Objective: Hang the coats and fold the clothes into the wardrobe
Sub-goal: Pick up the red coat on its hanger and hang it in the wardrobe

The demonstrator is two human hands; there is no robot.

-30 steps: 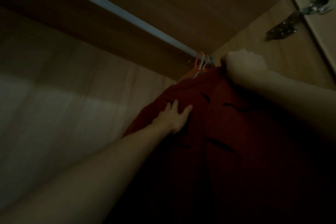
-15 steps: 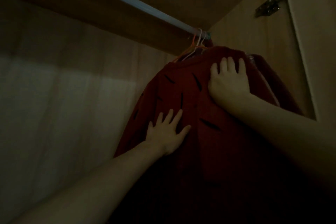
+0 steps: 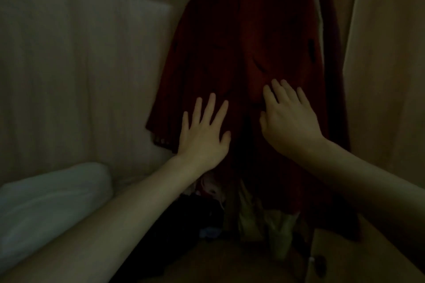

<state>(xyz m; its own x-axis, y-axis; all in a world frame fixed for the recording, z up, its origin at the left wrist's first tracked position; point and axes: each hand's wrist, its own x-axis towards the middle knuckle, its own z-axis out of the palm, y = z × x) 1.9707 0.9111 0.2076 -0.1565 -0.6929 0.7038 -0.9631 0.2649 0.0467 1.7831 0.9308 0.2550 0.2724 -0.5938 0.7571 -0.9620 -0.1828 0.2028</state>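
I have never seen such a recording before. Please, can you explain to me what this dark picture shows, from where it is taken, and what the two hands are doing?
No machine is here: a person wears a camera on the head, so you look forward and down along their own bare arms into a dim wooden wardrobe. The long dark red hanging coat fills the middle; its hanger lies outside the picture. The left hand and the right hand lie on the cloth with straight, spread fingers; neither grips anything. At lower left lies a soft white bundle, perhaps bedding. Under the coat lies a heap of mixed clothes, too dark to tell apart.
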